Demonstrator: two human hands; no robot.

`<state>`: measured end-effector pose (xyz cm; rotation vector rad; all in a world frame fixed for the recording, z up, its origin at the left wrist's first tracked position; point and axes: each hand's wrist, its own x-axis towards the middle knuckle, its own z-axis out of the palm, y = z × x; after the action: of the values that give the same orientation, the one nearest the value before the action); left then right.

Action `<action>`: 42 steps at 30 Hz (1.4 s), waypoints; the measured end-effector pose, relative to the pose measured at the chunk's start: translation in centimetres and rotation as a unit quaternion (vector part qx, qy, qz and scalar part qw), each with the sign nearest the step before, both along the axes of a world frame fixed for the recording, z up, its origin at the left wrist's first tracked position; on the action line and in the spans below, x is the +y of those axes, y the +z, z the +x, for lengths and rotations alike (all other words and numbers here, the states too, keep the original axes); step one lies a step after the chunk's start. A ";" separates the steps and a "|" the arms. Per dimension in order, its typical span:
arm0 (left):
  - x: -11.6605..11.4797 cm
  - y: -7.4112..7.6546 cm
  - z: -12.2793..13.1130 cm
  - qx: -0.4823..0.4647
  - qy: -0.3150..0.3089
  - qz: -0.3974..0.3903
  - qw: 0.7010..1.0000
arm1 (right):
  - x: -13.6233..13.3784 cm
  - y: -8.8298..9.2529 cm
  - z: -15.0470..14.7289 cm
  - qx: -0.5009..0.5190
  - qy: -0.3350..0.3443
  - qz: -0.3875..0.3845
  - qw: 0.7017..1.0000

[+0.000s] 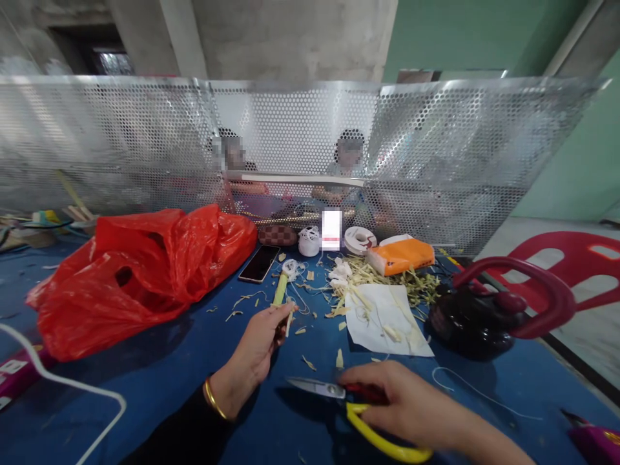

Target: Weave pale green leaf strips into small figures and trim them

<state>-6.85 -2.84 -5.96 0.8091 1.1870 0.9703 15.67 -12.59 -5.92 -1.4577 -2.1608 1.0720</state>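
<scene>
My left hand (261,339) pinches a short pale plant strip (289,323) between thumb and fingers. Just beyond its fingertips is a light green stalk (281,289), with loose white thread (290,267) at its far end; whether the strip and stalk are joined I cannot tell. In my right hand (402,400) is a pair of scissors (317,387) with a yellow and a red handle loop. Their blades look closed and point left, low over the blue table, casting a shadow. Plant scraps (340,358) lie between and beyond my hands.
A red plastic bag (145,278) fills the left side, beside a phone (259,263). Dry plant trimmings (416,284), a white paper sheet (387,323) and an orange packet (404,256) lie right. A dark kettle (477,326) stands far right. A perforated metal screen (300,129) rises behind.
</scene>
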 end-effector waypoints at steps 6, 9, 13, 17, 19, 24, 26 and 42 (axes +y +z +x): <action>-0.1 -0.1 0.1 0.006 -0.002 0.005 1.000 | 1.0 -2.1 -0.7 -0.022 -0.120 0.014 0.992; -0.2 0.0 0.2 0.007 -0.002 0.002 1.000 | 2.0 -2.0 2.3 -0.069 -0.211 0.038 0.974; -0.3 -0.1 0.3 -0.007 -0.002 -0.004 1.000 | 1.5 0.1 5.2 -0.016 -0.129 -0.001 0.991; -0.3 -0.2 0.3 -0.028 0.003 -0.025 0.999 | 0.1 2.4 5.5 0.020 0.034 -0.085 0.996; -0.3 -0.3 0.4 -0.037 -0.006 -0.033 0.999 | 0.1 2.4 5.6 0.022 0.050 -0.091 0.994; -0.7 -0.2 0.5 -0.073 -0.065 -0.040 0.994 | 2.0 0.7 6.9 0.030 -0.120 0.006 0.992; -1.0 -0.1 0.6 -0.084 -0.081 -0.032 0.993 | 2.7 0.0 7.3 0.046 -0.184 0.036 0.981; -4.9 -0.6 2.9 -0.119 -0.108 -0.048 0.986 | 1.5 -1.7 0.3 0.098 -0.222 0.151 0.958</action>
<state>-3.91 -7.70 -6.57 0.7075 0.9125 0.7988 16.00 -11.11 -7.59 -1.5147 -1.6596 0.6605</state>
